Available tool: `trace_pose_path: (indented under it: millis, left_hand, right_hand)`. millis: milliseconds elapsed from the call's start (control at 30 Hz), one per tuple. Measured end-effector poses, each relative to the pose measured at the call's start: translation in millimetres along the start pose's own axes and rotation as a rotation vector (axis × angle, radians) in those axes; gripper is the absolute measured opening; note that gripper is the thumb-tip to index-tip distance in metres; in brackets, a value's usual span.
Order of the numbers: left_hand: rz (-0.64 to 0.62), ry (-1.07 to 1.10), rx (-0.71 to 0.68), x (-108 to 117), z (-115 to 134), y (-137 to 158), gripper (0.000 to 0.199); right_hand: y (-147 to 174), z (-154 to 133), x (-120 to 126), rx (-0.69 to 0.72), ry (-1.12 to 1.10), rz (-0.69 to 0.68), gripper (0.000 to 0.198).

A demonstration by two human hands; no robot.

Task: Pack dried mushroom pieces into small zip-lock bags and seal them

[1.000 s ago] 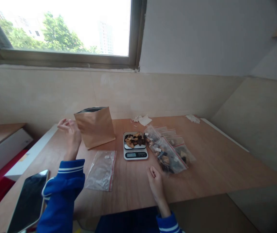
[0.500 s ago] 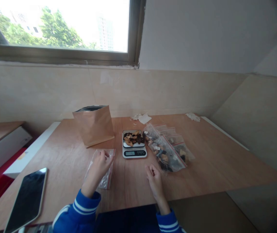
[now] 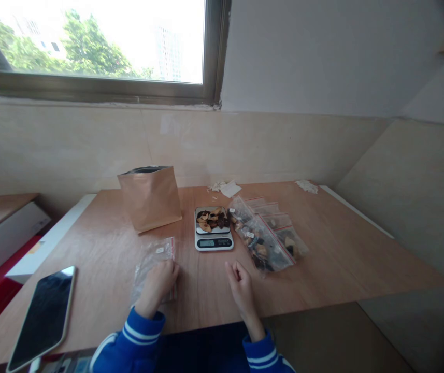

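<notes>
In the head view, my left hand [image 3: 161,284] is closed at the red-striped edge of a clear zip bag [image 3: 149,259], which lies flat on the table and has a small white label. Its fingertips pinch that edge, partly hidden by the hand itself. My right hand [image 3: 242,290] is curled into a loose fist over the table, with nothing visible in it. Beyond and between my hands stands a white digital kitchen scale [image 3: 214,243]. Brown and dark dried slices [image 3: 212,219], perhaps mushrooms, are piled on its plate.
Right of the scale, several filled zip bags [image 3: 262,241] overlap. An open brown paper pouch [image 3: 149,199] stands back left. A tablet-like device [image 3: 43,316] lies at the left edge. White paper scraps [image 3: 230,188] rest near the wall.
My left hand has lowered toward me along the bag's edge, and the zip bag has shifted slightly left. My right hand has moved a little left, still curled.
</notes>
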State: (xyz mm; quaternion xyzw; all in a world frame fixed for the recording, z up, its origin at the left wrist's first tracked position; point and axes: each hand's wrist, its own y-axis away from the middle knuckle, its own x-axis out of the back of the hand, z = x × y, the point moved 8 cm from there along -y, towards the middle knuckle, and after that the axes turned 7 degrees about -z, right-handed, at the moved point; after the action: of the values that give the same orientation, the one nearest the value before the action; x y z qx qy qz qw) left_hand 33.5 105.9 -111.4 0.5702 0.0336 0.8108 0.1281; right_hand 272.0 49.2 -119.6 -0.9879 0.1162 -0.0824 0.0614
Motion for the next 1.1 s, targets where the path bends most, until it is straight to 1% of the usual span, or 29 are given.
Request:
trace_pose_path:
  millis: [100, 133, 167, 233, 333, 400, 500, 600, 700, 800, 933, 1000, 1100]
  left_hand:
    - [-0.092, -0.013, -0.011, -5, 13, 4, 0.032]
    - [-0.095, 0.019, -0.038, -4, 21, 6, 0.032]
    - [-0.077, 0.059, -0.065, -2, 28, 9, 0.031]
    - [-0.013, 0.147, -0.114, 5, 40, 16, 0.030]
    - [0.070, 0.272, -0.169, 11, 52, 25, 0.030]
    - [0.103, 0.343, -0.218, 15, 58, 28, 0.030]
    - [0.129, 0.430, -0.349, 22, 71, 31, 0.028]
    - [0.133, 0.478, -0.474, 30, 83, 35, 0.028]
    - [0.125, 0.475, -0.539, 34, 90, 40, 0.030]
    - [0.109, 0.452, -0.573, 37, 93, 44, 0.031]
    - [0.116, 0.484, -0.578, 40, 90, 48, 0.027]
    - [0.133, 0.529, -0.574, 41, 86, 47, 0.026]
    - [0.153, 0.683, -0.542, 38, 80, 43, 0.024]
  right_hand:
    - [7, -10, -30, 0.004, -0.024, -0.148, 0.043]
    - [9, -14, -42, 0.012, -0.035, -0.203, 0.040]
    - [11, -19, -52, 0.023, -0.050, -0.246, 0.037]
    - [13, -28, -69, 0.036, -0.091, -0.284, 0.033]
    - [11, -35, -80, 0.017, -0.172, -0.250, 0.031]
    - [6, -37, -81, -0.002, -0.246, -0.216, 0.031]
    - [-2, -42, -79, -0.012, -0.349, -0.198, 0.033]
    - [-9, -47, -74, -0.001, -0.371, -0.197, 0.034]
    - [-12, -53, -68, 0.014, -0.372, -0.198, 0.034]
    - [-10, -61, -64, 0.040, -0.353, -0.213, 0.034]
    - [-9, -67, -64, 0.056, -0.317, -0.211, 0.030]
    - [-10, -68, -64, 0.062, -0.296, -0.189, 0.028]
    - [-12, -67, -61, 0.085, -0.264, -0.158, 0.028]
